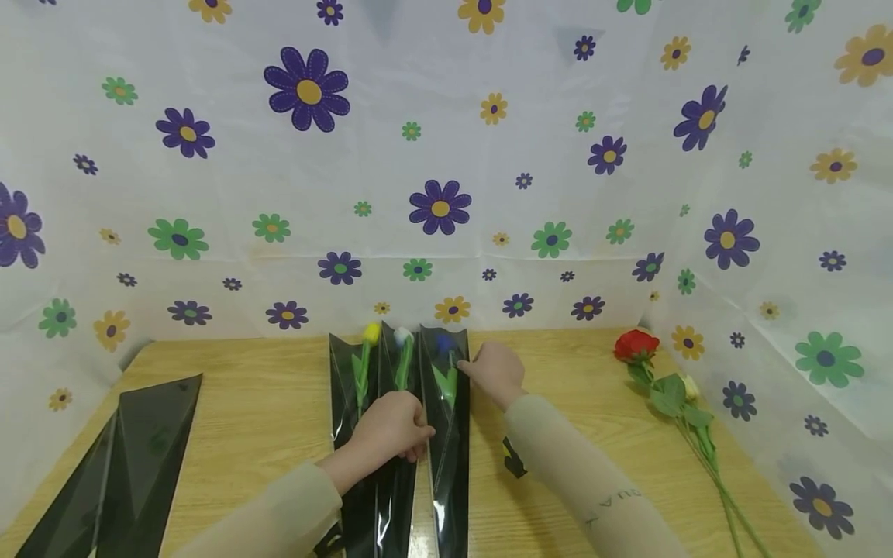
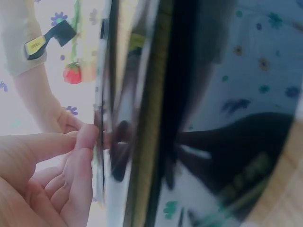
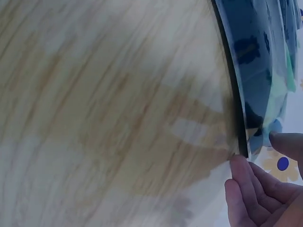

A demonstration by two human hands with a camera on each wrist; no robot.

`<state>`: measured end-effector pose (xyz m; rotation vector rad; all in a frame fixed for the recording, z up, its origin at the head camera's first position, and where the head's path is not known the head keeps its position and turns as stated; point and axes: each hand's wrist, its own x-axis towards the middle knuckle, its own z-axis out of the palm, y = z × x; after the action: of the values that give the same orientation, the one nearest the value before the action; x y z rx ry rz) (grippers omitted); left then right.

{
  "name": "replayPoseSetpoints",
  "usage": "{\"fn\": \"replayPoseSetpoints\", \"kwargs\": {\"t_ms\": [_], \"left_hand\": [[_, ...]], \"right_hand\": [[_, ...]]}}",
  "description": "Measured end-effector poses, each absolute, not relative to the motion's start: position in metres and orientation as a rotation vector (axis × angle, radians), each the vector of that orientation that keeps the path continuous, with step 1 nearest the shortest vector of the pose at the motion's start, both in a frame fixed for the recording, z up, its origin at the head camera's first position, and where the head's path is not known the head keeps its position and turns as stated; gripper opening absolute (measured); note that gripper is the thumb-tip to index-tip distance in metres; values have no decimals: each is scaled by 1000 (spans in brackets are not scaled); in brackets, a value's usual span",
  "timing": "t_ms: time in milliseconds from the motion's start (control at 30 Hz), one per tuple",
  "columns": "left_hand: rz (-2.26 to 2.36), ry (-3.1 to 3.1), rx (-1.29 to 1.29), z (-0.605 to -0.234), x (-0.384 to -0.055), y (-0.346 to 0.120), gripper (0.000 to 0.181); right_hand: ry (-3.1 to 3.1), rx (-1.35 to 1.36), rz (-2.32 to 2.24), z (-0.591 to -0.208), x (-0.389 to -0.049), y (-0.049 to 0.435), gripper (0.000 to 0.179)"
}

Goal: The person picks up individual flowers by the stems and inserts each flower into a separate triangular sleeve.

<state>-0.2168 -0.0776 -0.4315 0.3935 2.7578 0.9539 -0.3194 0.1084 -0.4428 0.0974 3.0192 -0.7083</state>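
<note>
Three black flower sleeves with clear fronts lie side by side on the wooden table. The left one holds a yellow tulip (image 1: 372, 333), the middle one a white tulip (image 1: 404, 338), and the right sleeve (image 1: 453, 465) a blue tulip (image 1: 444, 345). My left hand (image 1: 392, 425) lies over the middle sleeve and pinches the left edge of the right sleeve between thumb and fingertips. Near that sleeve's upper right corner, my right hand (image 1: 497, 373) holds its edge, thumb over the front beside the blue flower head and fingers at the edge.
More black sleeves (image 1: 149, 457) lie at the table's left. At the right lie a red rose (image 1: 636, 346) and a whitish flower (image 1: 691, 387) with long green stems. A white cloth (image 1: 391, 170) printed with flowers stands behind and at both sides.
</note>
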Motion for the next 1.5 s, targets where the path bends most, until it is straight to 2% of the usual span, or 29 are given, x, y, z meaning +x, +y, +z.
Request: {"fn": "replayPoseSetpoints", "kwargs": {"t_ms": [267, 367, 433, 500, 933, 1500], "left_hand": [[978, 2778, 336, -418, -215, -100, 12], [1020, 2760, 316, -413, -215, -118, 10], [1055, 2744, 296, -411, -216, -130, 12], [1064, 2740, 283, -409, -216, -143, 14], [864, 2894, 174, -405, -208, -217, 23], [703, 2925, -85, -411, -201, -301, 56]], "right_hand": [[3048, -4, -752, -436, -317, 110, 58], [3056, -44, -800, -432, -316, 109, 44], [3061, -64, -817, -430, -315, 107, 31], [3058, -78, -835, -427, -313, 105, 24], [2933, -287, -1087, -404, -290, 76, 23], [2787, -444, -1268, -380, -268, 45, 22]]}}
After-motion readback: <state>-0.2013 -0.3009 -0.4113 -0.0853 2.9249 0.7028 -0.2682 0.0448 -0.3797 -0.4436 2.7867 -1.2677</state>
